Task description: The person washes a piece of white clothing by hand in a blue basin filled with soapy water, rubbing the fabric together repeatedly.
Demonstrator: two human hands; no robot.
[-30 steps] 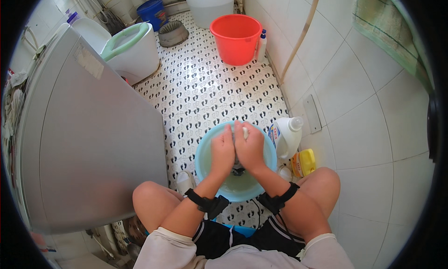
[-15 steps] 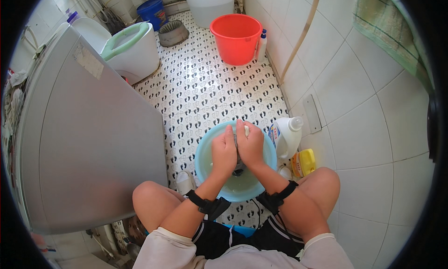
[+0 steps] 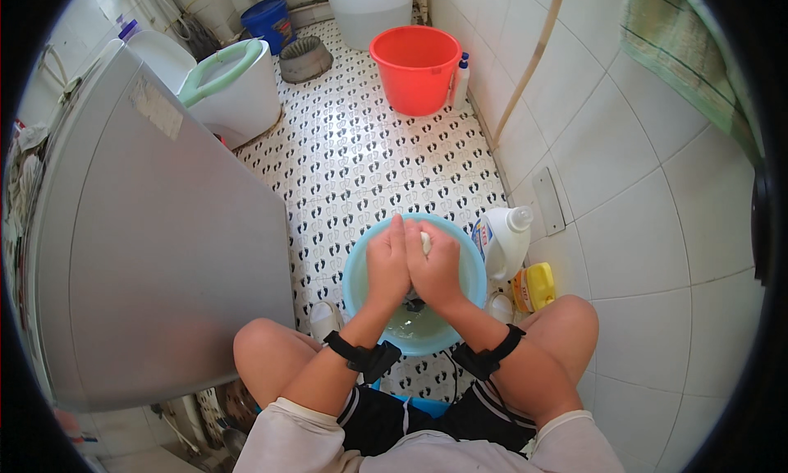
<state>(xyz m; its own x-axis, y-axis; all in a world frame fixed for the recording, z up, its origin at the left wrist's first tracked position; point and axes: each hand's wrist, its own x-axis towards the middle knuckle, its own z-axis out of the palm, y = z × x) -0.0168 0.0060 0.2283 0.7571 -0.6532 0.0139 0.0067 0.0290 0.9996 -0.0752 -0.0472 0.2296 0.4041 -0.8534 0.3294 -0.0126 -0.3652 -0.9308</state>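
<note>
A light blue basin (image 3: 355, 307) with cloudy water stands on the floor between my feet. Over it, my left hand (image 3: 388, 264) and my right hand (image 3: 435, 268) press together, closed around a wet grey cloth item. Below my palms a dark grey end of the cloth (image 3: 414, 304) hangs toward the water. A whitish part (image 3: 425, 242) pokes out by my right thumb; I cannot tell whether it belongs to the same piece. My fingers hide most of what they hold. Black straps with small boxes circle both wrists.
Right of the basin stand a white detergent jug (image 3: 504, 242) and a yellow bottle (image 3: 535, 286) by the tiled wall. A large grey appliance (image 3: 172, 251) fills the left side. Farther off are a red bucket (image 3: 416, 71), a toilet (image 3: 238, 104), a blue bucket (image 3: 268, 23) and a grey tub (image 3: 305, 59).
My hands have come closer together, the left sliding forward against the right. The grey cloth between them is now more covered, with only its lower end showing.
</note>
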